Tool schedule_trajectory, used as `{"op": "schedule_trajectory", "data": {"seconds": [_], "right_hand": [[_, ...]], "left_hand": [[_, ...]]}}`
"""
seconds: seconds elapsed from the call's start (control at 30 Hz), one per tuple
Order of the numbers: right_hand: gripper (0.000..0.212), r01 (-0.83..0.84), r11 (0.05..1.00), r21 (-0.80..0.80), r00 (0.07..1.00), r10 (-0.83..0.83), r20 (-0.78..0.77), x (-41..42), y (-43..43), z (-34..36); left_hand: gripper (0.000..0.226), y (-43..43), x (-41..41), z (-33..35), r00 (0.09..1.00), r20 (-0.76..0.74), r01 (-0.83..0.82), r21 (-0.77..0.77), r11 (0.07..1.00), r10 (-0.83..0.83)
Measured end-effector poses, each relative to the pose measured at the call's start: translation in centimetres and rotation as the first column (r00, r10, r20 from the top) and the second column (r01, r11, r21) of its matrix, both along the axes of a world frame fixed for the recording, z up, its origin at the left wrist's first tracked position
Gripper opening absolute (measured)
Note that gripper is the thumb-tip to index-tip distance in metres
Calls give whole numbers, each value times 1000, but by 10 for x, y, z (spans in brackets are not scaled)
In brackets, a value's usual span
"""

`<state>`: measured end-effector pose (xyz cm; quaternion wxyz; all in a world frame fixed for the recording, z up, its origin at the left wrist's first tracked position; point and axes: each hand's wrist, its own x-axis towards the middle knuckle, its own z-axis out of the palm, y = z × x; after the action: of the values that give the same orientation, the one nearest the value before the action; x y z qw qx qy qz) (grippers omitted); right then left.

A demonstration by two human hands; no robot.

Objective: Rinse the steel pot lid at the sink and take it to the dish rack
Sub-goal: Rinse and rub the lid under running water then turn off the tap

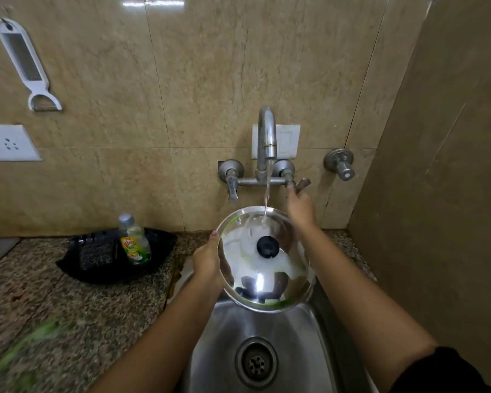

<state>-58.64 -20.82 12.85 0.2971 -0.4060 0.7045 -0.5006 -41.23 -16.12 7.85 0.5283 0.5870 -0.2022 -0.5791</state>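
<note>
The steel pot lid (270,285), round with a black knob at its middle and soap foam across its top, is held tilted over the steel sink (304,344). My left hand (207,262) grips its left rim. A stream of water from the tap spout (268,137) falls on the lid's far edge. My right hand (301,207) reaches past the lid's far right rim, fingers on the right tap handle (299,185). The dish rack is not in view.
A black tray (97,268) on the granite counter at left holds a scrub pad and a dish soap bottle (135,242). A grater and peeler hang on the tiled wall at upper left. Another valve (341,164) sits right of the tap. A wall closes the right side.
</note>
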Motion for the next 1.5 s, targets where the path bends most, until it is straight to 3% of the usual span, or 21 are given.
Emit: {"op": "schedule_trajectory", "data": {"seconds": [0.07,0.13,0.2,0.27,0.33,0.43,0.57,0.67,0.73,0.77,0.83,0.97,1.03,1.13,1.23,1.37,1.5], "right_hand": [[62,-80,986,146,926,128,-356,12,16,-14],[68,-90,970,227,637,231,-736,31,35,-27],[66,-176,944,280,422,329,-845,50,44,-31],[69,-251,893,373,348,443,-826,66,48,-34],[70,-230,879,418,349,475,-808,69,47,-31],[63,-117,913,390,457,398,-795,60,44,-24],[61,-361,870,336,240,435,-868,77,56,-38],[59,-225,916,332,337,392,-856,69,49,-32],[59,-285,907,311,248,383,-890,68,54,-36],[60,-395,871,293,173,383,-907,70,61,-41],[59,-558,786,267,112,390,-914,70,76,-50],[55,-495,850,181,181,305,-935,60,85,-57],[55,-612,764,207,137,360,-923,56,94,-68],[51,-748,588,308,-10,454,-891,22,109,-87],[54,-678,653,336,55,502,-863,-27,111,-95],[57,-512,833,211,362,432,-826,-41,88,-87],[50,-491,871,-12,524,285,-803,-20,90,-80]], "left_hand": [[34,0,0,-3,1000,1,4,4,1000,-4],[35,-1,-2,-3,999,33,10,-18,1000,-10],[35,0,-8,0,999,38,40,-53,998,-38],[32,3,-12,5,997,-12,69,-82,994,-70],[31,6,-13,5,996,-38,77,-102,992,-81],[31,6,-11,4,997,-22,68,-112,991,-71],[28,1,-9,4,990,-109,77,-105,991,-89],[32,4,-13,2,984,-132,107,-114,988,-122],[33,5,-15,0,985,-137,94,-115,989,-109],[33,4,-13,-2,984,-147,84,-111,990,-100],[33,0,-9,-6,981,-170,80,-99,992,-96],[29,0,-15,-13,980,-167,97,-82,992,-109],[32,-1,-15,-18,986,-137,83,-58,995,-91],[36,-8,-4,-22,998,-61,19,18,1000,-18],[32,-12,8,-25,997,-62,-55,12,998,55],[35,-10,11,-35,994,-108,4,-2,1000,-4],[44,-9,5,-30,987,-155,-41,25,999,45]]}}
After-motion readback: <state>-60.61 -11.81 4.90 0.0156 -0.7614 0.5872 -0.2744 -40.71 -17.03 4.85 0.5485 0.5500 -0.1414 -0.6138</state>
